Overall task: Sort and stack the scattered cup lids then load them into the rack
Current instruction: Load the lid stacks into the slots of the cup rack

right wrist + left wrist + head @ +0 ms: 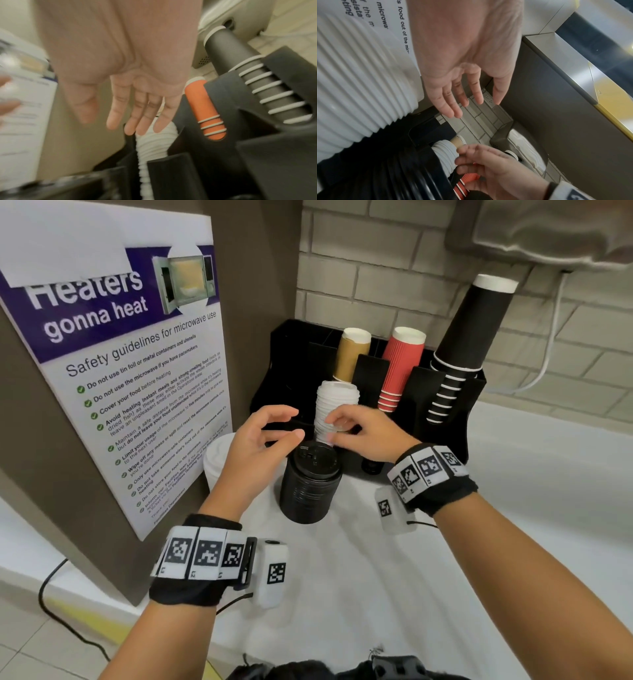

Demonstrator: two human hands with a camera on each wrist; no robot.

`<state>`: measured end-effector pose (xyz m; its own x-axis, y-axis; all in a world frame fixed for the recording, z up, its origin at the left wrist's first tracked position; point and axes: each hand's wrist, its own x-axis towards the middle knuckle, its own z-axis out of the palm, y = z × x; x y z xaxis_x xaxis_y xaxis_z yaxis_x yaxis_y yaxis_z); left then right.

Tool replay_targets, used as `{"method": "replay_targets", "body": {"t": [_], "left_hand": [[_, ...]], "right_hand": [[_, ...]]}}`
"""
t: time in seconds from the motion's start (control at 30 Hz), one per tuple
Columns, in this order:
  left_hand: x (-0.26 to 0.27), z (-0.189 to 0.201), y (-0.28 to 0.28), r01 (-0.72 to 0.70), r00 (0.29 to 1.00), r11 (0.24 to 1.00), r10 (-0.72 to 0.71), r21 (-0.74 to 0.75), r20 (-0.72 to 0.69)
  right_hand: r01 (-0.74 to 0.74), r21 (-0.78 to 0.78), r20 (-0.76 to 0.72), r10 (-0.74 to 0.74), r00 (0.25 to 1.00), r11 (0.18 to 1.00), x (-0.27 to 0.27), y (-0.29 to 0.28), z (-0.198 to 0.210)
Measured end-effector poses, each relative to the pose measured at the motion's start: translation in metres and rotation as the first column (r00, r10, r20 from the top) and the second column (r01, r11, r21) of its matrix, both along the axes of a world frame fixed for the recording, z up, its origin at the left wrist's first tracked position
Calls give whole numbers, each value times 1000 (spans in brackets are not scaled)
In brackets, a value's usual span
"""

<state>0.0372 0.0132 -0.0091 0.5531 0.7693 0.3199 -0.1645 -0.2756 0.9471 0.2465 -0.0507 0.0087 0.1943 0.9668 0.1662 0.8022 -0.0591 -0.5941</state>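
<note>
White lid stack (334, 412) stands in the rack (442, 412), so loading is underway. Right hand (363, 433) touches it with relaxed fingers, gripping nothing; left hand (257, 446) hovers released above the black lid stack (308, 484) on the bench (445, 577). Next, likely grasp those; cup columns (400, 368) crowd behind.

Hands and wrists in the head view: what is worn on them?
Both hands, left and right, are bare, forearms unsleeved. Each wrist has a black band under white blocks printed with black square codes, plus a white camera pod with a thin black cable.
</note>
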Motion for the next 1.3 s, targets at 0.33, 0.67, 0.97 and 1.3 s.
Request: {"method": "replay_targets", "body": {"t": [0.33,0.67,0.97,1.3], "left_hand": [[-1,-2,2,-15,1000,1000,15,2,3],[-2,-2,3,-27,1000,1000,27,1,-15],[7,-1,2,12,1000,1000,-12,1,27],[16,1,-10,310,949,950,-307,-28,64]], "right_hand": [[-100,-380,-26,98,995,920,-22,8,-27],[-99,-335,-28,95,995,937,-22,15,-32],[-75,43,-365,86,927,996,-22,-6,11],[-131,149,-627,197,754,980,-33,-40,18]]}}
